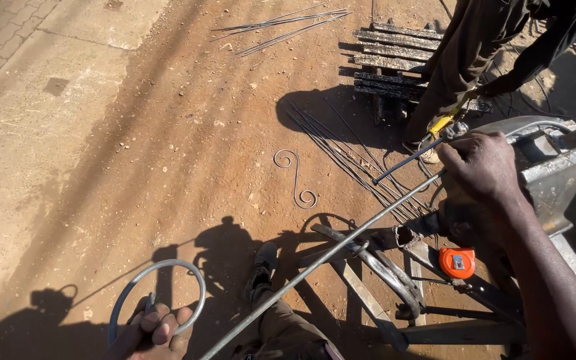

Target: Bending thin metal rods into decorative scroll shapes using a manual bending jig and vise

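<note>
Over red dirt | left hand [157, 331] grips curled rod [158, 293]; right hand [478, 167] clasps straight rod [328, 253] | orange tape measure [457, 263] beneath

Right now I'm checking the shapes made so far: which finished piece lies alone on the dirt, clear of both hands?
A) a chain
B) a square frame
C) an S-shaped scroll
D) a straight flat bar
C: an S-shaped scroll with curled ends lies by itself on the dirt, away from the left hand gripping the round loop and the right hand on the long rod.
</note>
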